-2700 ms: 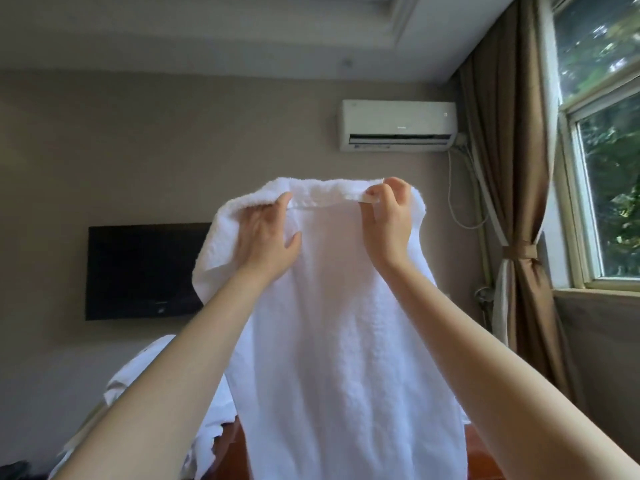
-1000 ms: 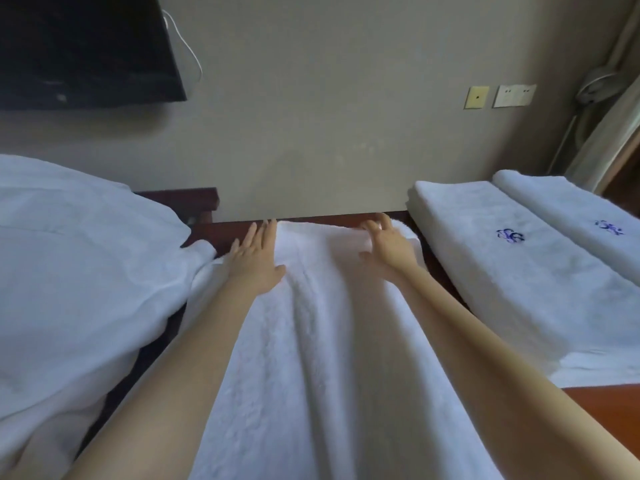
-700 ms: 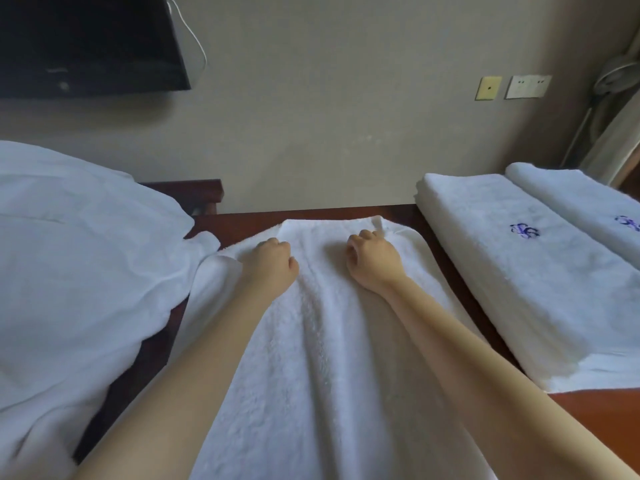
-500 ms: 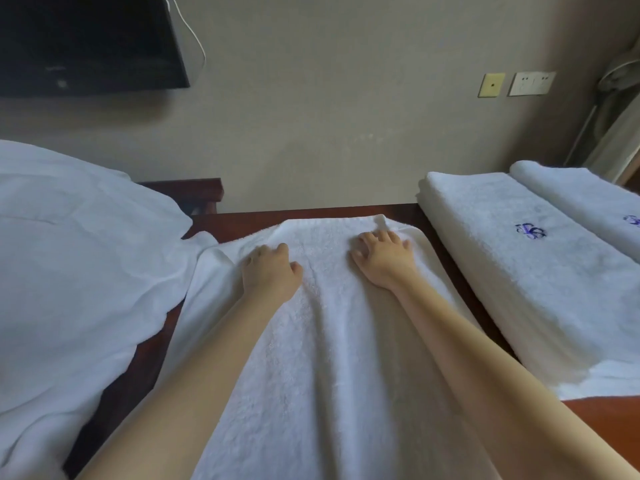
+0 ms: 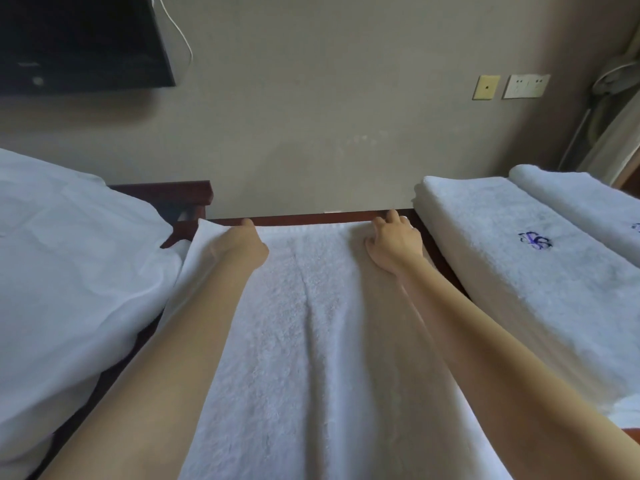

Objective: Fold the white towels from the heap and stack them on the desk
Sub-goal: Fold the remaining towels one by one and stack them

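A white towel [image 5: 311, 341] lies spread lengthwise on the dark wooden desk [image 5: 311, 217], running from the wall side toward me. My left hand [image 5: 242, 247] is at the towel's far left corner, fingers curled over the far edge and gripping it; the corner beside it stands slightly raised. My right hand [image 5: 394, 240] rests on the far right corner with fingers spread and fingertips on the edge. The heap of white linen [image 5: 69, 271] bulges at the left.
Two stacks of folded white towels [image 5: 519, 271] with blue embroidery sit on the desk at the right. The wall is directly behind the desk, with a black TV [image 5: 79, 39] at top left and sockets [image 5: 526, 86] at right. A wooden rail [image 5: 166, 188] shows behind the heap.
The towel was held up, then laid on the desk. My hands slid apart from the middle of its far edge to the two far corners, flattening it.
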Action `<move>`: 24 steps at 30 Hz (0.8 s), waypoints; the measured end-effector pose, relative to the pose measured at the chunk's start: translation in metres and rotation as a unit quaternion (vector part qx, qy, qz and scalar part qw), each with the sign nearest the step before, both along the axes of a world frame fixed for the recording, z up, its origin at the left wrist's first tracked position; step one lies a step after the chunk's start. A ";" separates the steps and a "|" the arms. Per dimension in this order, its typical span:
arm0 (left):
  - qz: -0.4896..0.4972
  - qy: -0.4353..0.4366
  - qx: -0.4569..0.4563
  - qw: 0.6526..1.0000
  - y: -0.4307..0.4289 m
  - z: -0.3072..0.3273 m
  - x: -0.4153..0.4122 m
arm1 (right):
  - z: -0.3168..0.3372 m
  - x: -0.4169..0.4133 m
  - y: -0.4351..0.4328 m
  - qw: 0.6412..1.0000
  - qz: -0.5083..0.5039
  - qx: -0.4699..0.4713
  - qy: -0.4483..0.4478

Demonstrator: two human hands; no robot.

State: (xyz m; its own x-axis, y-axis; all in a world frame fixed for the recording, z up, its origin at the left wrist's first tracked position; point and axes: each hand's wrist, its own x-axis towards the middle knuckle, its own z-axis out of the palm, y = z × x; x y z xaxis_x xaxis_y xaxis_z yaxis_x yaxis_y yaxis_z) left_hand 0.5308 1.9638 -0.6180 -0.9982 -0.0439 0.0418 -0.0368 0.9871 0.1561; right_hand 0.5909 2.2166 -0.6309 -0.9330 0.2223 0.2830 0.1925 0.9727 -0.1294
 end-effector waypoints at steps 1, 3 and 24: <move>0.007 -0.017 0.015 1.000 -0.003 0.000 -0.004 | 0.002 -0.005 0.001 1.000 0.004 -0.005 -0.009; 0.010 -0.027 0.035 0.999 -0.010 0.000 -0.012 | 0.005 -0.015 0.002 0.999 0.013 -0.015 -0.028; -0.040 0.279 0.120 0.952 -0.023 0.092 0.044 | 0.113 0.042 0.007 0.977 -0.017 -0.039 0.211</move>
State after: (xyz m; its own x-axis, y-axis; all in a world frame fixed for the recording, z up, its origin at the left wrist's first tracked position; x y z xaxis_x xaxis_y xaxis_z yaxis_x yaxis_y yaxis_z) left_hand 0.5747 1.9405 -0.5256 -0.8244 -0.0444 0.5643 0.1911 0.9165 0.3514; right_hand 0.6331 2.2234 -0.5178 -0.7287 0.2869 0.6218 0.1373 0.9508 -0.2777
